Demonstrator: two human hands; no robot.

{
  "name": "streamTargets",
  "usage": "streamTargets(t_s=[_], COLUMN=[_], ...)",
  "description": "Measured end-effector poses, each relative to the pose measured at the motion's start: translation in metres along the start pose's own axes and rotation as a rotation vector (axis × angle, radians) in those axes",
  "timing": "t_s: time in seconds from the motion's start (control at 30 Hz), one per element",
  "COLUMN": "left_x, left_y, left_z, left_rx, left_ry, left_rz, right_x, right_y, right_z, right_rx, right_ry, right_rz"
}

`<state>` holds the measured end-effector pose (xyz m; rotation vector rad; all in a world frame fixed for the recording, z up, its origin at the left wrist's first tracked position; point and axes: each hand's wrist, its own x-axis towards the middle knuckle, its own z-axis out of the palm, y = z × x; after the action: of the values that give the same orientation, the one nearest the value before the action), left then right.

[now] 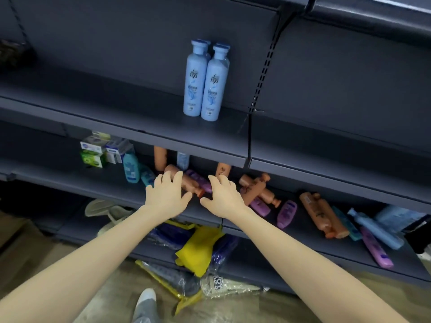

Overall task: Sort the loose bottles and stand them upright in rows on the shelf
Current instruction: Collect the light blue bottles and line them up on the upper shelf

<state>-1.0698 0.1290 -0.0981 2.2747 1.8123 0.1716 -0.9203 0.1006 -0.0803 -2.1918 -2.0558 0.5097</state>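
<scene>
At centre frame our left hand [166, 197] and right hand [224, 198] reach side by side, fingers spread and gripping nothing. They hover over an orange bottle [189, 183] and a purple bottle [200, 179] lying on the middle shelf [70, 178]. More loose bottles [324, 215] lie toward the lower right. Above centre, light-blue bottles [203, 82] stand upright, two in front and two behind, on the upper shelf [116, 117].
</scene>
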Motion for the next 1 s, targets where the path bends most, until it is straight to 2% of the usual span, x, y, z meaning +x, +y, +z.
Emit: streamTargets(t_s=[0.37, 0.57, 0.8, 1.0], left_x=[-0.019, -0.021, -0.020, -0.016], left_y=[-0.049, -0.079, -0.100, -0.087], left_z=[0.016, 0.019, 0.038, 0.058], left_rx=[0.018, 0.019, 0.044, 0.055], left_ry=[-0.082, -0.147, -0.229, -0.303], left_rz=[-0.075, -0.089, -0.036, 0.085], right_x=[-0.003, 0.003, -0.003, -0.019], right_y=[-0.029, -0.046, -0.051, -0.037], right_z=[0.035, 0.057, 0.079, 0.091], right_rx=[-0.018, -0.009, 0.006, 0.041], right_ry=[-0.063, -0.133, -0.182, -0.193], right_rz=[-0.016, 0.036, 0.139, 0.274])
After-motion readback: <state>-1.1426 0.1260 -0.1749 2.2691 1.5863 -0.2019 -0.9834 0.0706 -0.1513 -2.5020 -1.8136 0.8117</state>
